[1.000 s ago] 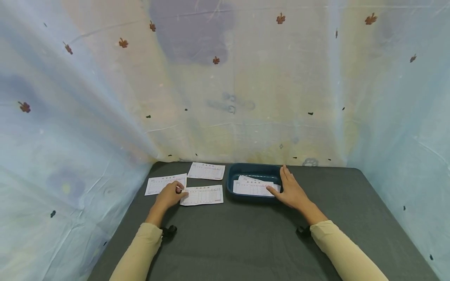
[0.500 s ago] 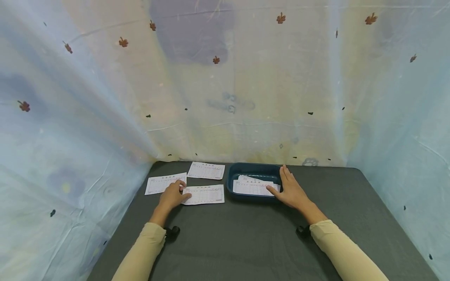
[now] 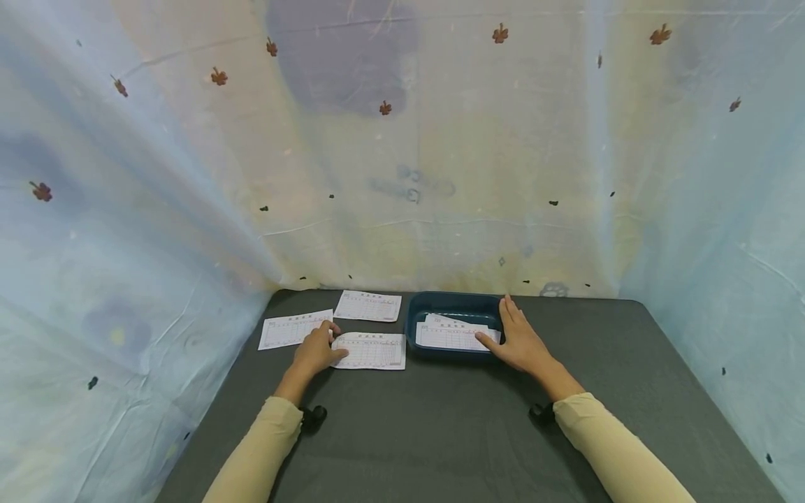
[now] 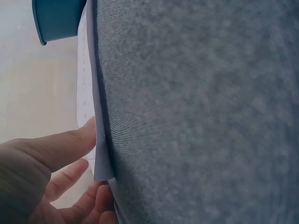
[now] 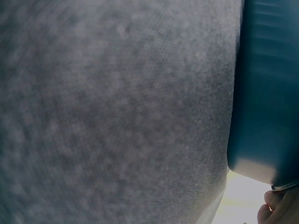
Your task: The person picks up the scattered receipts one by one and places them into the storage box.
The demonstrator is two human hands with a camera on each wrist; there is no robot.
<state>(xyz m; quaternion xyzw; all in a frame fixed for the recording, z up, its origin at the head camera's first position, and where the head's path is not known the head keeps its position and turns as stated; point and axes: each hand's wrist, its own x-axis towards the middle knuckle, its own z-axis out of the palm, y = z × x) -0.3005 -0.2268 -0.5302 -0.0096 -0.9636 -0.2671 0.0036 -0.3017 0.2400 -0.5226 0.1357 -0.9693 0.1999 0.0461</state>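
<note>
My left hand (image 3: 316,351) pinches the left end of a printed paper form (image 3: 371,351), thumb on top and fingers at its edge. That end curls up a little in the left wrist view, where the thumb (image 4: 70,144) presses the paper (image 4: 85,88). My right hand (image 3: 518,341) rests at the right end of a dark blue plastic bin (image 3: 455,300), its fingers straight along the rim. Its thumb reaches over the near side, onto the forms (image 3: 449,338) inside. Only fingertips (image 5: 273,198) at the bin (image 5: 266,102) show in the right wrist view.
Two more printed forms lie on the dark grey table (image 3: 440,433): one at the left (image 3: 291,330), partly behind my left hand, and one at the back (image 3: 368,306). A patterned curtain (image 3: 409,175) hangs right behind the table's far edge.
My left hand has moved right and settled its grip on the near form, which has slid slightly right toward the bin. Its left end now curls. The right hand and bin have stayed put.
</note>
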